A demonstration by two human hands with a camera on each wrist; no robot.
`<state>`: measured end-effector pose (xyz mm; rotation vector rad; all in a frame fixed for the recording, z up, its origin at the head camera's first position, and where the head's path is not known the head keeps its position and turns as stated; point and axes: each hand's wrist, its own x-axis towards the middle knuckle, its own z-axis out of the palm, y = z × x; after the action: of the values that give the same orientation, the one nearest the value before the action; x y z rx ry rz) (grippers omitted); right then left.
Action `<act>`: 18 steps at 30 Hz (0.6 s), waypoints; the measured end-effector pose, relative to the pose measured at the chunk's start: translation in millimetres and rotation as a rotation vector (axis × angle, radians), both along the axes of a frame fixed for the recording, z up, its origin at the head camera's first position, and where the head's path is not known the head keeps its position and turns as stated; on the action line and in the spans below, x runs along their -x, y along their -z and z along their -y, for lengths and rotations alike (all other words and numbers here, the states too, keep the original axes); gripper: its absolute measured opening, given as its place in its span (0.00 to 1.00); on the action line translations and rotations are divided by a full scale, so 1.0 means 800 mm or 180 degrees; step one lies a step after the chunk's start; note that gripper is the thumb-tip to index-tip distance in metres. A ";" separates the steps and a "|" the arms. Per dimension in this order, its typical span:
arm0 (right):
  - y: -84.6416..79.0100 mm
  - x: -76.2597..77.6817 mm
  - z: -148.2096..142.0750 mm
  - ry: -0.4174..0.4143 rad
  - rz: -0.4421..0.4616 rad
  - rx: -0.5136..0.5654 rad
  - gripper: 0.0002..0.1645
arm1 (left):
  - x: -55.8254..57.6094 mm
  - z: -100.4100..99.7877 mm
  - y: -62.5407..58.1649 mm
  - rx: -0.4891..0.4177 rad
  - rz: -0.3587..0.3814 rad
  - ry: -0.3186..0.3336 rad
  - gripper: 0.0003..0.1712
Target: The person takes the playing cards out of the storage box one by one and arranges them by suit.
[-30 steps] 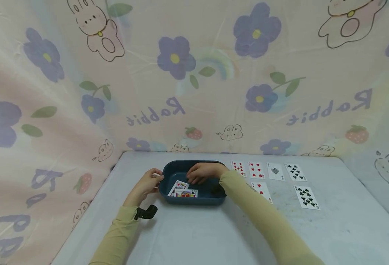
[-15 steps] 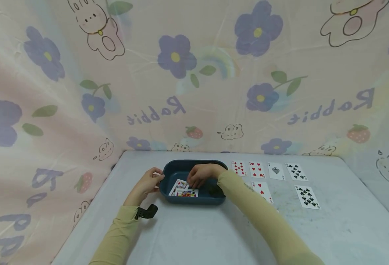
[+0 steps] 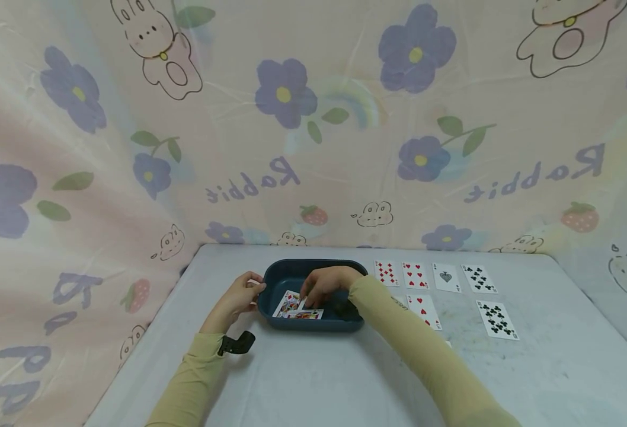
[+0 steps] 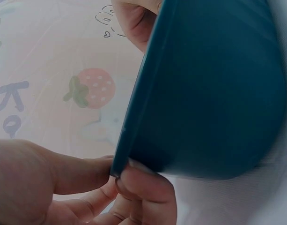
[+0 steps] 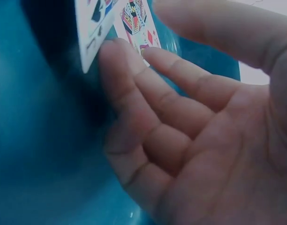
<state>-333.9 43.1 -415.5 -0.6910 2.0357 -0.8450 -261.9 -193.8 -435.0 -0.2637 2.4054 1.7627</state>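
In the head view, my left hand [image 3: 236, 299] pinches the left rim of a dark blue plastic basin [image 3: 313, 325], thumb inside the edge and fingers outside, as the left wrist view confirms. My right hand [image 3: 325, 283] reaches into the basin with bent fingers. Two playing cards lie at its left front: a diamond picture card [image 3: 288, 300] and a spade picture card [image 3: 308, 315]. Seen from the right wrist, the spade card [image 5: 95, 23] stands tilted against my fingertips [image 5: 114, 51], while the thumb stays apart from it. Part of the diamond card is hidden behind my fingers.
On the white table [image 3: 313, 379], several face-up cards lie right of the basin, including an ace of spades [image 3: 446, 277] and a clubs card [image 3: 497, 319]. A hearts card [image 3: 424, 311] is partly covered by my right sleeve. A patterned curtain [image 3: 335, 148] hangs behind.
My right fingers have come down to the spade card; it has shifted slightly right and tilted, baring more of the diamond card. The left hand keeps its hold on the rim.
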 end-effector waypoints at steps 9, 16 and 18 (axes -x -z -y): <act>0.006 0.004 0.000 -0.0088 0.0111 -0.0114 0.14 | 0.000 -0.001 0.001 0.0042 0.0016 -0.0026 0.10; 0.006 0.007 -0.001 -0.0083 0.0163 -0.0143 0.12 | -0.002 -0.002 -0.001 0.0062 0.0023 -0.0031 0.10; 0.006 0.007 -0.001 -0.0027 0.0187 -0.0114 0.11 | -0.002 -0.002 -0.001 0.0053 0.0026 -0.0036 0.10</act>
<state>-339.5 43.9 -420.4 -0.6473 1.9894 -0.8126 -260.6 -191.9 -434.4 -0.2866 2.4187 1.7436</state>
